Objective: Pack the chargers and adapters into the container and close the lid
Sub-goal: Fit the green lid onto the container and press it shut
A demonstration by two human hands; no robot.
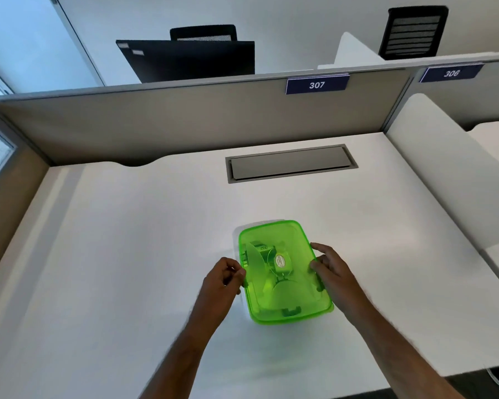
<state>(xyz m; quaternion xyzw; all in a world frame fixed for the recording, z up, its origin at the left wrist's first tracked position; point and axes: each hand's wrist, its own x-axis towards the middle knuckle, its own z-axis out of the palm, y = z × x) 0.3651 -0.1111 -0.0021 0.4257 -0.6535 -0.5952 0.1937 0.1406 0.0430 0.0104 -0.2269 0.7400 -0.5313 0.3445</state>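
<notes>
A translucent green lid lies over a clear container near the middle of the white desk. Through the lid I make out chargers and adapters with their cables inside. My left hand pinches the lid's left edge with curled fingers. My right hand holds the lid's right edge, thumb on top and fingers down the side. The lid sits a little askew, shifted right and toward me, so the container's rim shows at the far left corner.
A grey cable hatch is set into the desk behind the container. A grey partition with a "307" sign closes the back. A white side divider stands at the right. Black chairs show beyond.
</notes>
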